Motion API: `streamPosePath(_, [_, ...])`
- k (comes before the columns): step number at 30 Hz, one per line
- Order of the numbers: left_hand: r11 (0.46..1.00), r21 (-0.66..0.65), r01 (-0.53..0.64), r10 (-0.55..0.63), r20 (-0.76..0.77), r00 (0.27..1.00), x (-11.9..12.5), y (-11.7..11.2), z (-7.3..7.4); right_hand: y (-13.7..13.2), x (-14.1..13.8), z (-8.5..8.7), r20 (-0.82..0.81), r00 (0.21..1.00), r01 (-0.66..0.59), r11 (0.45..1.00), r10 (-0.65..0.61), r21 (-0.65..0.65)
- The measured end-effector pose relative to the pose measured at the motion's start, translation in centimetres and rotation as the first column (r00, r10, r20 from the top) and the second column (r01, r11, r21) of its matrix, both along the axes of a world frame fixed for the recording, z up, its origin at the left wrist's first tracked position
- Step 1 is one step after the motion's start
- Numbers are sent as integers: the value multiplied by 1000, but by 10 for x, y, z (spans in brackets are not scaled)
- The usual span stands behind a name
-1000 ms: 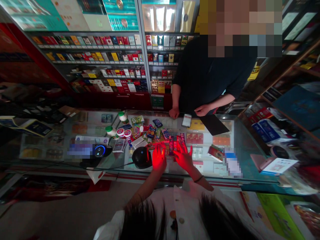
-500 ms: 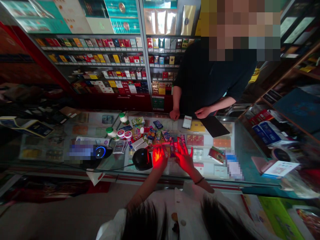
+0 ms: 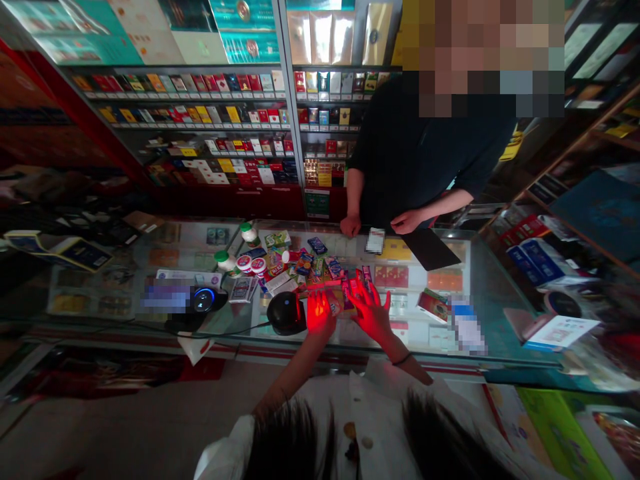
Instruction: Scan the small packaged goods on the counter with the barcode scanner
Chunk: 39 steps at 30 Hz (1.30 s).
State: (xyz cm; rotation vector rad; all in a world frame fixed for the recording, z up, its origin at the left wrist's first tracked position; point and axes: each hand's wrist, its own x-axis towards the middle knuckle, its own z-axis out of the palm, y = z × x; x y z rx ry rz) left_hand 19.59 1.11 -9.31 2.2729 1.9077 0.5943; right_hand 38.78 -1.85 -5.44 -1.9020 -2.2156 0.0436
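Left hand (image 3: 320, 313) and right hand (image 3: 371, 313), fingers (image 3: 375, 300) spread wide and holding nothing visible, hover over small packets (image 3: 320, 270) on the glass tabletop (image 3: 480, 293), apparently placed within the red beam of the black barcode scanner (image 3: 286, 313).

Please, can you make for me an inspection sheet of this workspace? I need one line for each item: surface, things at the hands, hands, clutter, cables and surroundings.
Surface: glass display counter, with printed packs showing under the glass.
Things at the hands: pile of small coloured packets, partly under the fingers.
Hands: left hand beside a black dome scanner, glowing red; right hand with fingers spread, also red.
Clutter: green-capped bottle, round red-and-white tins, blue-ringed device.
Cables: thin black cable runs from the scanner along the counter front.
Surroundings: person in a dark top behind the counter; shelves of boxed packs.
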Motion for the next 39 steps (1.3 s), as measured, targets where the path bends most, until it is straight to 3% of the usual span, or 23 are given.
streamPosePath(3, [998,55,2,-5,60,998,-1,-1,1,-1,0,-1,8,1000,7,1000,-7,17])
streamPosePath(8, [995,90,38,-44,69,997,1,-7,21,0,-5,4,7,1000,14,999,-14,30])
streamPosePath(15, [973,192,127,-161,169,972,7,-13,37,2,-13,20,-146,983,119,991,-108,68])
streamPosePath(19, [956,245,161,-216,215,952,7,-16,47,6,-13,19,-248,962,137,987,-111,90])
streamPosePath(26, [963,254,94,-156,237,959,2,-19,61,10,-6,13,-510,850,207,974,-134,88])
streamPosePath(39, [982,180,54,-134,471,872,1,-14,92,11,5,17,-580,803,254,959,-138,123])
